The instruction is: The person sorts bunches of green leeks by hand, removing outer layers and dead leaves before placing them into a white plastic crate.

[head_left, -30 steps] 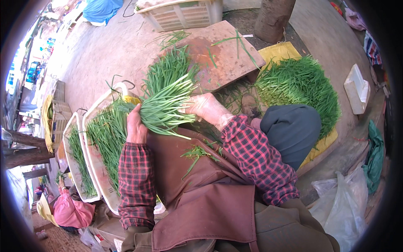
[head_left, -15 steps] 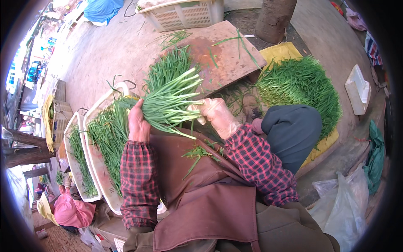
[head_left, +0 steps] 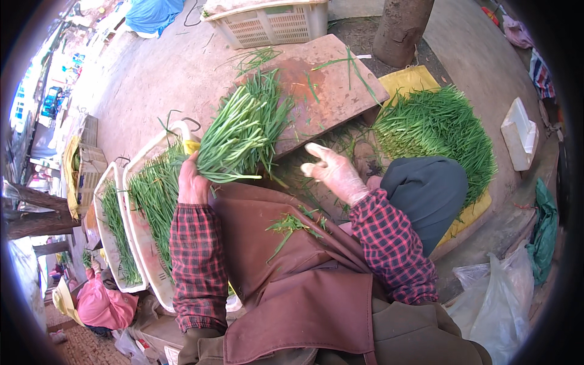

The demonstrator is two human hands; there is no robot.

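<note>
A bunch of green chives (head_left: 226, 141) is gripped in my left hand (head_left: 193, 182), its pale stem ends fanned up and to the right. Behind it more loose chives (head_left: 278, 100) lie at the edge of a worn board (head_left: 331, 70). My right hand (head_left: 338, 175), in a thin pale glove, is apart from the bunch with its fingers spread and nothing in them. Chive scraps (head_left: 292, 225) rest on the brown apron (head_left: 261, 243) over my lap. To my right a large heap of chives (head_left: 441, 128) covers a yellow sheet (head_left: 409, 80).
Two white crates of chives, a nearer one (head_left: 167, 301) and an outer one (head_left: 100, 201), stand at my left. A slatted crate (head_left: 267, 27) and a tree trunk (head_left: 401, 33) are at the far side. At right lie a white foam box (head_left: 518, 135) and plastic bags (head_left: 496, 310).
My right hand has let go of the stem ends and drawn away to the right, fingers spreading. The bunch in my left hand has swung up and left.
</note>
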